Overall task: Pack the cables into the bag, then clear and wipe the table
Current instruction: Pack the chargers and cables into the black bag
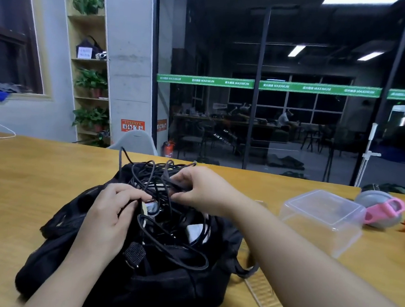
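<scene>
Forearms are reaching in from the bottom edge, both hands meeting over the open black bag (74, 259) sitting on the desk (39, 178). Left hand (111, 214) is curling its fingers round cables (152, 176) at the bag mouth. Right hand (201, 189) is pinching a cable bundle just above. Green glass strip (268, 85) is reading "MAXIMUM".

Two bare, sleeveless forearms (308, 268)

I'm in an office: a wooden desk (39, 170), glass partition wall (295, 112), plant shelves (89, 73), and fire extinguisher (168, 148).
</scene>
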